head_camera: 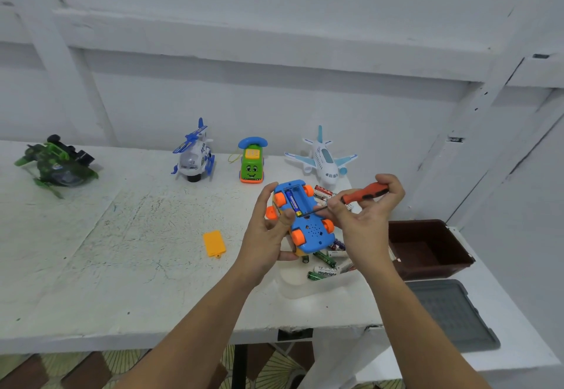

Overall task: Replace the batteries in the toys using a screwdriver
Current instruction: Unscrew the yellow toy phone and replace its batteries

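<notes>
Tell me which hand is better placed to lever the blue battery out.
Right: the right hand holds the orange-handled screwdriver, tip at the blue battery; left hand grips the blue toy car.

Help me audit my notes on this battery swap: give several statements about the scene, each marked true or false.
1. The left hand holds the blue toy car with its wheels up. True.
2. The right hand grips the screwdriver, whose shaft reaches toward the car's open compartment. True.
3. The orange cover is fastened on the car. False: it lies on the table, left of the car.
4. The brown bin is full of batteries. False: none show in it; the loose batteries lie below the car.
5. A blue battery sits in the open compartment. True.
</notes>
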